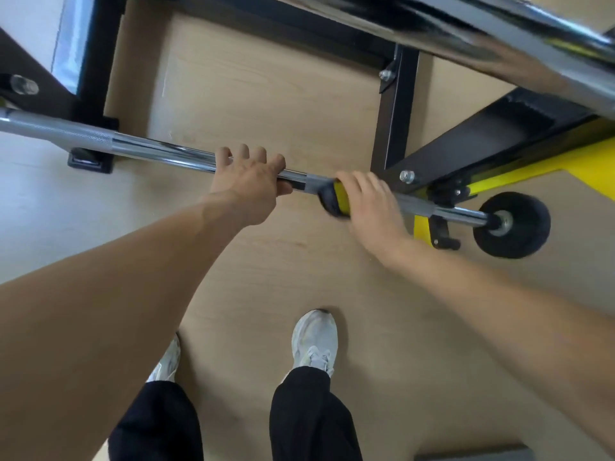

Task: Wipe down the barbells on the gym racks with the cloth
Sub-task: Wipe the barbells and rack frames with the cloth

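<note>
Left hand [251, 176] is wrapped over the chrome barbell [159, 149], fingers curled round the shaft. Just to its right, the right hand [369, 201] clamps a yellow-and-black cloth [334, 201] around the same bar; most of that cloth is hidden under the fingers and blurred. Beyond the right hand the bar reaches a black end piece [512, 224]. A second bar [499, 44] above is cut off by the frame.

You have 2 hands on the lower barbell [159, 149]: left hand [251, 181], right hand [372, 207]. Count 2 barbells, 1 cloth [334, 199], 1 black plate [512, 224], 2 shoes.
</note>
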